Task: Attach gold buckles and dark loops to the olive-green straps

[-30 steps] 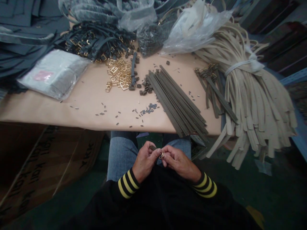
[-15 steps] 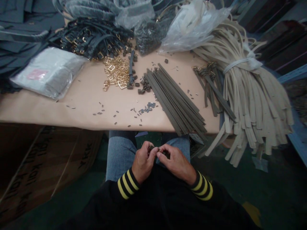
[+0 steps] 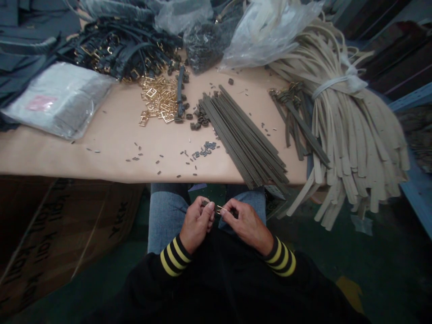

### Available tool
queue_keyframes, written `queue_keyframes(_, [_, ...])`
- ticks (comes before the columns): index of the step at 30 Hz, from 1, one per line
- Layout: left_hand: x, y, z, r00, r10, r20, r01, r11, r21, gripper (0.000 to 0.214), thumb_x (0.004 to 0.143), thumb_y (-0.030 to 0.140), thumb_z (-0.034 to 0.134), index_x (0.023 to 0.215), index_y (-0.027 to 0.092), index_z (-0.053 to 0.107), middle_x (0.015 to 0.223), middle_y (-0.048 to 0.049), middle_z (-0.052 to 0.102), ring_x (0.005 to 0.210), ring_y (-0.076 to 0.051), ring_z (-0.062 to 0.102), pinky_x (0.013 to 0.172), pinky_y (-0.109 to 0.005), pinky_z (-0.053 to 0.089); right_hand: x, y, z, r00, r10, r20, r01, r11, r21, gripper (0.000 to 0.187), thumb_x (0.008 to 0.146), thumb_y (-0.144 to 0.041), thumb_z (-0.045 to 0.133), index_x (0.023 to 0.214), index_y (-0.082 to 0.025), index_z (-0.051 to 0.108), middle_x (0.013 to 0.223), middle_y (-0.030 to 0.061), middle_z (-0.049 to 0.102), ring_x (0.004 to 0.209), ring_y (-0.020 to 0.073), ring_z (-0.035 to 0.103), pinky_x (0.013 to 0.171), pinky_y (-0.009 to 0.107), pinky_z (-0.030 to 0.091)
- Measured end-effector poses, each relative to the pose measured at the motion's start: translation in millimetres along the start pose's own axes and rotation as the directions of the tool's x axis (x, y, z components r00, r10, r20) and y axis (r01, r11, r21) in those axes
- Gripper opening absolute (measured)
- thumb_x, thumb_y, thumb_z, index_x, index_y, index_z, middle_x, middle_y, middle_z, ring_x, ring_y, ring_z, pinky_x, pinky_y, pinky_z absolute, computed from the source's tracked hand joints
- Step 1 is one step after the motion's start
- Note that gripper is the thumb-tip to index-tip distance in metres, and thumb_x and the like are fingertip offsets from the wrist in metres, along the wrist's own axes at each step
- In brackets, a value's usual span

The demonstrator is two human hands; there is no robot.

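Note:
Above my lap, in front of the table's edge, both hands are closed on small pieces. My right hand (image 3: pixel 249 226) pinches a gold buckle (image 3: pixel 221 209) whose end pokes out toward the left fingers; a bit of dark strap (image 3: pixel 234 213) shows under the right fingers. In my left hand (image 3: pixel 196 223) a short dark strap piece (image 3: pixel 204 203) is gripped, mostly covered by thumb and fingers. On the table lie a pile of gold buckles (image 3: pixel 158 96), a bundle of olive-brown straps (image 3: pixel 245 135), several small dark loops (image 3: pixel 199 122) and scattered tiny metal clips (image 3: pixel 206 148).
Finished-looking black buckled straps (image 3: pixel 124 54) are heaped at the back left, beside a plastic-wrapped packet (image 3: pixel 59 99). A tied bundle of beige straps (image 3: pixel 354 135) hangs over the table's right edge, near olive buckled straps (image 3: pixel 299 119). A cardboard box (image 3: pixel 67 225) stands below left.
My hands have drawn slightly apart, and the gold buckle's end now shows between them. The whole view has shifted a little, moving the table items slightly left.

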State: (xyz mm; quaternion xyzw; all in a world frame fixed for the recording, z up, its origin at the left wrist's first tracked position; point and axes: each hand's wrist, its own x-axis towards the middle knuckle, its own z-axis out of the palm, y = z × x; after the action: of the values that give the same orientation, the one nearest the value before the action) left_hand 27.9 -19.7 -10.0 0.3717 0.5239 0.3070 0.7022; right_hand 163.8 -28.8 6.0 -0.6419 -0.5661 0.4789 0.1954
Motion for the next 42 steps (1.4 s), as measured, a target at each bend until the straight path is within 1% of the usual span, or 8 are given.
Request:
queue_keyframes(8, [-2, 2, -2.4, 1.000, 0.012, 0.009, -0.013, 1.000, 0.012, 0.022, 0.076, 0.036, 0.045, 0.070, 0.018, 0.036, 0.049, 0.0092, 0.042, 0.038, -0.004, 0.039, 0.037, -0.017, 0.034, 0, 2, 2, 0.999, 0.048, -0.017, -0.048, 0.999, 0.002, 0.015, 0.075, -0.026, 0.047, 0.062, -0.017, 0.048, 0.058, 0.0022, 0.057, 0.056, 0.0133, 0.051, 0.052, 0.023, 0.036])
queue_keyframes(18, [-6, 1, -3.4, 0.988, 0.155, 0.020, -0.151, 0.909, 0.389, 0.015, 0.074, 0.029, 0.048, 0.067, 0.017, 0.044, 0.052, 0.0061, 0.044, 0.042, -0.006, 0.041, 0.041, -0.017, 0.035, -3, -1, 2, 0.998, -0.056, -0.030, 0.053, 0.994, -0.098, 0.014, 0.076, -0.023, 0.047, 0.066, -0.016, 0.051, 0.060, 0.0023, 0.056, 0.057, 0.0135, 0.050, 0.056, 0.026, 0.036])
queue_keyframes(23, [-5, 3, -3.5, 0.995, 0.096, 0.025, -0.099, 0.940, 0.327, 0.016, 0.073, 0.031, 0.048, 0.068, 0.017, 0.042, 0.052, 0.0063, 0.044, 0.040, -0.006, 0.041, 0.039, -0.017, 0.034, -4, 2, -2, 0.979, -0.097, 0.179, 0.071, 0.987, 0.146, 0.009, 0.079, -0.018, 0.041, 0.078, -0.016, 0.050, 0.066, 0.0020, 0.059, 0.063, 0.0126, 0.055, 0.060, 0.025, 0.041])
queue_keyframes(28, [-7, 6, -3.2, 0.989, 0.138, 0.054, -0.148, 0.906, 0.396, 0.013, 0.074, 0.028, 0.047, 0.069, 0.017, 0.043, 0.053, 0.0059, 0.044, 0.044, -0.007, 0.041, 0.042, -0.018, 0.034, -1, 12, 2, 0.978, -0.021, 0.209, -0.068, 0.910, 0.408, 0.009, 0.075, -0.022, 0.048, 0.077, -0.017, 0.041, 0.061, -0.0028, 0.052, 0.056, 0.0099, 0.056, 0.051, 0.021, 0.042])
queue_keyframes(33, [-10, 7, -3.8, 0.945, 0.312, 0.102, -0.316, 0.782, 0.537, 0.007, 0.074, 0.023, 0.047, 0.069, 0.018, 0.049, 0.054, 0.0045, 0.045, 0.048, -0.008, 0.040, 0.049, -0.019, 0.034, 2, 13, 3, 0.976, 0.005, 0.218, -0.107, 0.882, 0.460, 0.012, 0.072, -0.022, 0.051, 0.077, -0.017, 0.041, 0.060, -0.0044, 0.051, 0.053, 0.0087, 0.055, 0.052, 0.021, 0.042])
queue_keyframes(37, [-12, 10, -1.3, 0.916, 0.375, 0.143, -0.386, 0.726, 0.569, 0.010, 0.075, 0.023, 0.045, 0.069, 0.018, 0.051, 0.060, 0.0008, 0.050, 0.054, -0.010, 0.046, 0.056, -0.022, 0.038, 2, 10, 1, 0.974, 0.012, 0.228, -0.124, 0.867, 0.482, 0.013, 0.071, -0.022, 0.051, 0.079, -0.017, 0.042, 0.059, -0.0054, 0.050, 0.050, 0.0066, 0.051, 0.046, 0.018, 0.038])
queue_keyframes(40, [-14, 14, -0.2, 0.904, 0.402, 0.142, -0.411, 0.730, 0.546, 0.010, 0.075, 0.022, 0.046, 0.071, 0.018, 0.053, 0.065, -0.0014, 0.053, 0.060, -0.012, 0.049, 0.061, -0.023, 0.040, 3, 9, -1, 0.972, 0.013, 0.235, -0.129, 0.864, 0.488, 0.015, 0.070, -0.023, 0.052, 0.080, -0.016, 0.045, 0.059, -0.0054, 0.050, 0.045, 0.0044, 0.043, 0.041, 0.016, 0.032])
queue_keyframes(42, [-14, 19, -1.8, 0.921, 0.351, 0.169, -0.388, 0.790, 0.474, 0.011, 0.075, 0.022, 0.046, 0.079, 0.017, 0.055, 0.067, -0.0016, 0.055, 0.058, -0.011, 0.050, 0.059, -0.023, 0.041, 3, 9, -4, 0.967, 0.005, 0.255, -0.133, 0.864, 0.487, 0.014, 0.069, -0.025, 0.054, 0.077, -0.015, 0.047, 0.059, -0.0043, 0.050, 0.045, 0.0042, 0.042, 0.042, 0.017, 0.030])
